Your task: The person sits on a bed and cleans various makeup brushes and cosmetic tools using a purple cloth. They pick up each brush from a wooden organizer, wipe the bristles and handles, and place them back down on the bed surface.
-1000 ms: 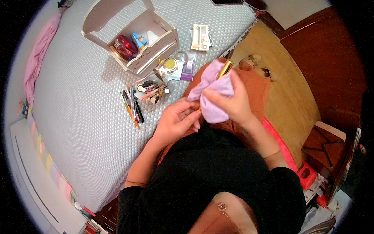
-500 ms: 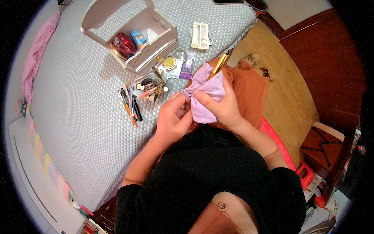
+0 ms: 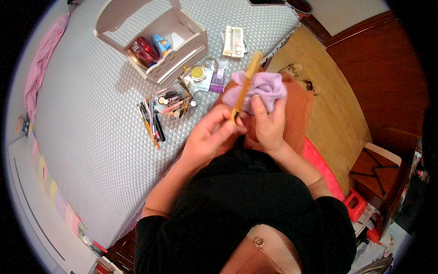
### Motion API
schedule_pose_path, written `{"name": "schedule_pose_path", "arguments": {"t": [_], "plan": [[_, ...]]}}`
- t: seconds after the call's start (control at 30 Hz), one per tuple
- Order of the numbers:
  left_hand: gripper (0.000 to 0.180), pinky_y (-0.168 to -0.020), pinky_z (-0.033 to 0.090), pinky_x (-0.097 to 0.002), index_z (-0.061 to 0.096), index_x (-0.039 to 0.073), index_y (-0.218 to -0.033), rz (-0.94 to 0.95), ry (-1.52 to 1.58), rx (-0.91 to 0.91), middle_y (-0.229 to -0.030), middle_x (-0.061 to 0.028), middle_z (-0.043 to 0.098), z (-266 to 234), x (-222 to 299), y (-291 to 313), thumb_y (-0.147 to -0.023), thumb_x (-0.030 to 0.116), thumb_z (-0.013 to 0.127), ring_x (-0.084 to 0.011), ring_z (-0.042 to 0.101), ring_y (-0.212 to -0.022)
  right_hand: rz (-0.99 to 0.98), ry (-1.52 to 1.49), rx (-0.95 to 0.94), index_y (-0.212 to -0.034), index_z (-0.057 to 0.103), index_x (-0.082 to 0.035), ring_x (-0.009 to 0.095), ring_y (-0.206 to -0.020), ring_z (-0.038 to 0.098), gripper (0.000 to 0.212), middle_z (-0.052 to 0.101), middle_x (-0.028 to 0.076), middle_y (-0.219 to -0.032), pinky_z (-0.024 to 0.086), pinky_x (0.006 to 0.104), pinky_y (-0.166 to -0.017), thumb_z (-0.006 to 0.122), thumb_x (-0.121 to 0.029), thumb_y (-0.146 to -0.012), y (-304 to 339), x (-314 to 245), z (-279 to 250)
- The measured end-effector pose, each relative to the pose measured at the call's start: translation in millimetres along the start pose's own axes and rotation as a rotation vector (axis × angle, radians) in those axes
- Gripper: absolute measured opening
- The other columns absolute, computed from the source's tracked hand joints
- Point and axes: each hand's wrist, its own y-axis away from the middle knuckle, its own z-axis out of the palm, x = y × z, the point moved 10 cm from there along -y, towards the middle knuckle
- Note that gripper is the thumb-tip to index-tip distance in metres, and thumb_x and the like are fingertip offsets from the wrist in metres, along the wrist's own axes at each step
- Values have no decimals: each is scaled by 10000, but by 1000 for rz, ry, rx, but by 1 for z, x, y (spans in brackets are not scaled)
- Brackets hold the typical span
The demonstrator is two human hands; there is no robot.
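Two grips: left fingers pinch the lower end of a slim gold cosmetic tube, probably light, stiff and slick, best held there; right fingers clutch a soft-looking lilac cloth just behind it, beside a grey-covered bed.

A bed under a pale grey cover with a raised, dimpled weave takes up the left and middle of the view. Along its far left side lies a bunched pink cloth, with a pastel striped fabric below it and a white panel beside that. To the right runs a yellowish-brown, wood-look floor, bounded by dark reddish-brown woodwork and, at the top, a pale wall section. Lower right stands a brown piece of furniture crossed by thin black bars, near a red plastic object. Light glints softly off the floor
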Motion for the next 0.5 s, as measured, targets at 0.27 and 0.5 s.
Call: {"name": "schedule_pose_path", "arguments": {"t": [0.27, 0.5], "plan": [[161, -994, 354, -313, 604, 23, -970, 252, -281, 119, -1197, -88, 494, -21, 17, -3, -957, 165, 530, -179, 472, -1136, 242, -231, -56, -1160, 546, 21, 132, -991, 562, 316, 616, 60, -1076, 439, 290, -903, 636, -159, -916, 1, 22, 0], [170, -1037, 320, -350, 606, 36, -982, 231, -372, 159, -1370, -134, 394, -26, 15, -2, -950, 191, 546, -206, 401, -1258, 262, -290, -91, -1112, 591, 13, 130, -983, 576, 292, 632, 56, -1055, 459, 287, -881, 682, -143, -882, 1, 20, 5]]}}
